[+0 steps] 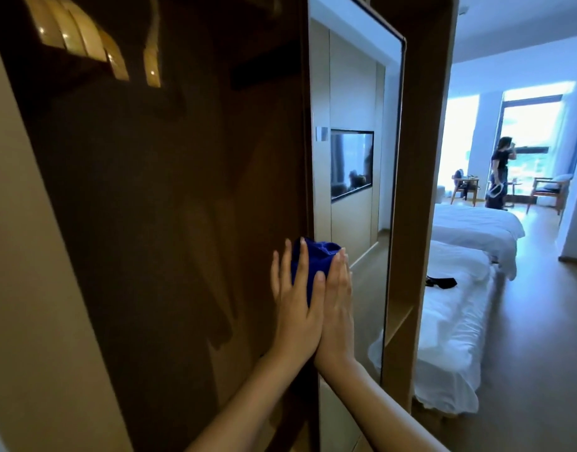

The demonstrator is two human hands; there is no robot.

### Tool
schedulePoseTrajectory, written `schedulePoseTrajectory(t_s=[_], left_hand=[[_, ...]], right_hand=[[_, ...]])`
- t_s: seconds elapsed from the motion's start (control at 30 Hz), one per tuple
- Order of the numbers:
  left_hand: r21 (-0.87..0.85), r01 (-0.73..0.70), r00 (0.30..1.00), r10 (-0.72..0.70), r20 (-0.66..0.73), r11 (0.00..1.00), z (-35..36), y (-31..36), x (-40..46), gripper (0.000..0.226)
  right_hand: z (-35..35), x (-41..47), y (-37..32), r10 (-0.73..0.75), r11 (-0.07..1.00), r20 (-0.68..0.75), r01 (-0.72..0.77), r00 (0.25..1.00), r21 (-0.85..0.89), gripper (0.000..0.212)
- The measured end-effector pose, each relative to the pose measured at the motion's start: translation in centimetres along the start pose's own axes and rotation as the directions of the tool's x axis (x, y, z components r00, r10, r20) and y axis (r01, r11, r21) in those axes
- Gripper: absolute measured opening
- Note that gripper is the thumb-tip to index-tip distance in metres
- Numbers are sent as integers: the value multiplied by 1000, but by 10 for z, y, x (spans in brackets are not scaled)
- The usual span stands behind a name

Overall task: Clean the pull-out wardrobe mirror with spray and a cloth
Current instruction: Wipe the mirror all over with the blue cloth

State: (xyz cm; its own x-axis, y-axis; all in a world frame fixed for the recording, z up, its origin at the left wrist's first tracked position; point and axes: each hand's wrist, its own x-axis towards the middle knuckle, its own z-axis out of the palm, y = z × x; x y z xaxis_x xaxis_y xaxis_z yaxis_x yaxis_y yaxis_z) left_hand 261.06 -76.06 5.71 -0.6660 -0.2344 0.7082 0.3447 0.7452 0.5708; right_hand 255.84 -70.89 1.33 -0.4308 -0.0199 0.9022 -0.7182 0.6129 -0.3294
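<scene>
**Bright hotel room beyond a dark wardrobe**

A dark brown wardrobe panel (pixel 169 223) fills the left, with wooden hangers (pixel 85 40) at its top. To the right, two beds (pixel 459 288) with white linen stand on a wooden floor (pixel 541 321). Beyond them, wooden chairs (pixel 547 189) sit near a tall window (pixel 525 132) that floods the room with daylight. A person (pixel 499 174) stands there.

No text, label, brand, number or sign can be read anywhere in the view.
</scene>
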Motion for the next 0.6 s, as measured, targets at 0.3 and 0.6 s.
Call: schedulePoseTrajectory(t_s=[0.3,0.6], left_hand=[[63,-170,985,166,54,984,-25,32,62,55],[158,-201,979,192,72,967,-18,19,42,57]], right_hand=[[-14,67,-18,-25,985,-51,33,998,171,91],[-3,41,-5,-13,994,-35,17,999,107,79]])
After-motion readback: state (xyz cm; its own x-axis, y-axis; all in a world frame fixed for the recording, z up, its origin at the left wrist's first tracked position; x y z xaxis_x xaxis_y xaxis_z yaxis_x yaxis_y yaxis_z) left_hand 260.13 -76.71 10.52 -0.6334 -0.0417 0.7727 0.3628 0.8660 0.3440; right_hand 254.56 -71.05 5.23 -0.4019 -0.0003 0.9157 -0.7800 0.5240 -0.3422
